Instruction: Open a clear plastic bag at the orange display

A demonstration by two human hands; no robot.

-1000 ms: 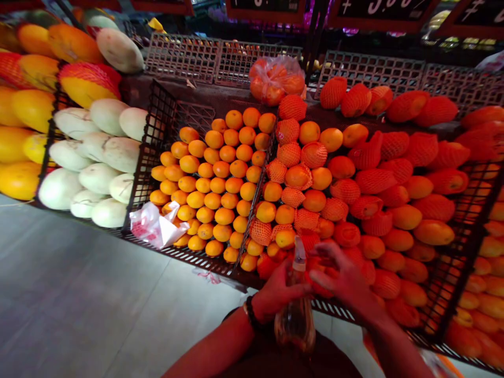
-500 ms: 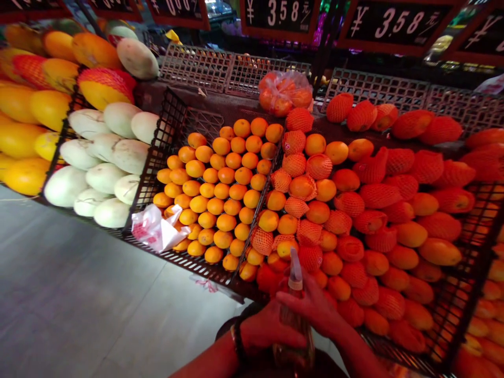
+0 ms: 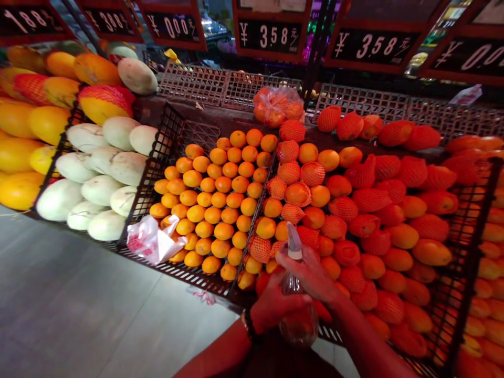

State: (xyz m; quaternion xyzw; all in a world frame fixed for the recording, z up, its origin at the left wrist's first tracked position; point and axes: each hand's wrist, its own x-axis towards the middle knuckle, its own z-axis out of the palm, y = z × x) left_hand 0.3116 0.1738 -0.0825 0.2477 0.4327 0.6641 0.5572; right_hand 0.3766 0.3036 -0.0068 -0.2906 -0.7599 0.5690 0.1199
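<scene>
Spray bottle point(image 3: 297, 310) now higher, both hands' grip unchanged.

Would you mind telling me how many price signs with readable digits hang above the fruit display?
6: three at upper left, two reading 3.58 mid-top, one at far right. Others may be cut off.

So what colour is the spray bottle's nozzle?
White, on a clear spray bottle; the nozzle shows best in the head view.

The bottle point(image 3: 298, 310) looks like clear glossy plastic with a white plastic nozzle. Beyond it, the oranges point(image 3: 220, 199) have smooth, slightly shiny skin in matt black plastic grid crates point(image 3: 165, 136). Right of them, fruit wears rough red foam netting point(image 3: 370, 199). A crinkled thin plastic bag point(image 3: 151, 241) lies left.
</scene>
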